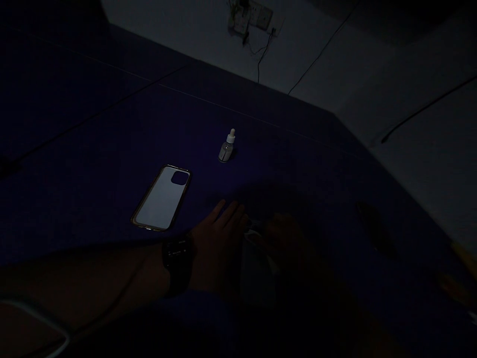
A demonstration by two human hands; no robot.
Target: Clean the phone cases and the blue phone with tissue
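Observation:
The view is very dark. My left hand point(219, 228), with a black watch point(178, 261) on the wrist, lies with its fingers stretched forward along the left side of a pale flat slab point(257, 278), perhaps a phone. My right hand point(285, 236) is in deep shadow at the slab's upper right. Its fingers look closed by a small greyish piece point(255, 226) at the slab's top edge; what they hold cannot be made out. Left of my hands, a phone case point(158, 201) with a dark rim and a camera cutout lies flat. Beyond them stands a small dropper bottle point(226, 149) with a white top.
Everything rests on a dark blue surface point(112, 129). A dark flat object point(374, 226) lies to the right, near blurred yellowish things point(464, 256) at the edge. Behind are a pale wall point(309, 44), wall sockets point(257, 15) and hanging cables point(263, 57).

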